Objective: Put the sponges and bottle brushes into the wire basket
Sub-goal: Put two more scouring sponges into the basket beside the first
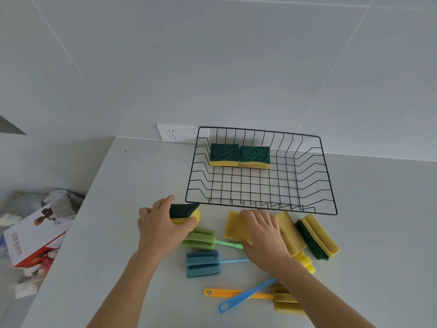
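Note:
A black wire basket (328, 176) stands on the counter against the wall, with two green-topped yellow sponges (239, 154) side by side at its back. In front of it, my left hand (163, 223) grips a green-and-yellow sponge (186, 210). My right hand (263, 233) presses on a yellow sponge (233, 224), fingers wrapped over it. To its right lie another yellow sponge (290, 230) and a green-and-yellow one (316, 235). A green bottle brush (201, 239), a blue one (203, 263), an orange-handled yellow one (281, 299) and a blue handle (243, 295) lie near my arms.
The grey counter (118, 233) ends at its left edge, where a bin with a red-and-white box (33, 240) and crumpled paper sits below. White wall sockets (175, 133) are behind the basket's left corner. A tiled wall rises behind.

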